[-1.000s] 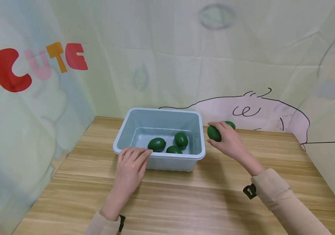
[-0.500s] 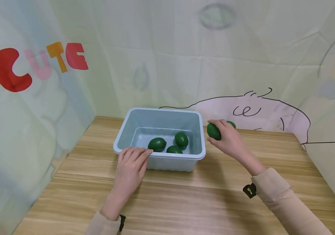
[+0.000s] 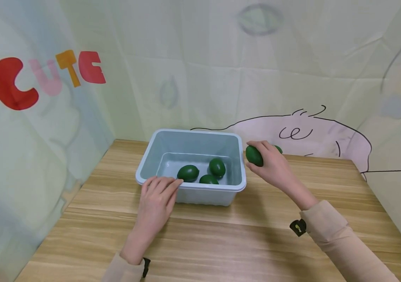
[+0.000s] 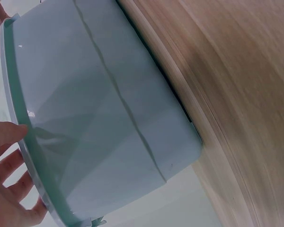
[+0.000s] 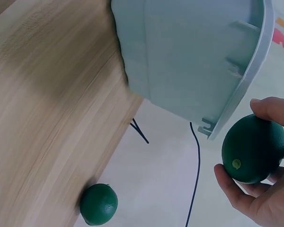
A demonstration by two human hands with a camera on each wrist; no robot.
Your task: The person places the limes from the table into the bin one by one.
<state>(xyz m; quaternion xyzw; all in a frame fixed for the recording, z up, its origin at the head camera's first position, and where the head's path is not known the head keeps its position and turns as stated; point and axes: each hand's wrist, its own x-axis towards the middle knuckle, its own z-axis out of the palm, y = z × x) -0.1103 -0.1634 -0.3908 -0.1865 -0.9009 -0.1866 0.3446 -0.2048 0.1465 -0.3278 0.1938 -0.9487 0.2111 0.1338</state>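
Note:
A pale blue plastic tub (image 3: 190,131) stands on the table. Inside it lie three dark green limes, one at the left (image 3: 187,173), one at the right (image 3: 217,167) and one partly hidden by the front rim (image 3: 209,179). My left hand (image 3: 156,201) grips the tub's front rim; the left wrist view shows fingers at the rim (image 4: 12,109). Just outside the tub's right side, my right hand (image 3: 274,164) holds another lime (image 3: 254,156) between thumb and fingers, raised off the table. Behind that hand a further lime (image 5: 99,204) rests on the tabletop, mostly covered in the head view.
The wood-grain table (image 3: 214,243) reaches back to a printed cloth backdrop (image 3: 200,78) close behind the tub. Another cloth side (image 3: 45,156) with coloured letters borders the left, and one borders the right. Both forearms come in from the front.
My right hand has risen slightly and shifted a little left with the lime, and covers more of the one behind. My left hand and the tub have stayed put.

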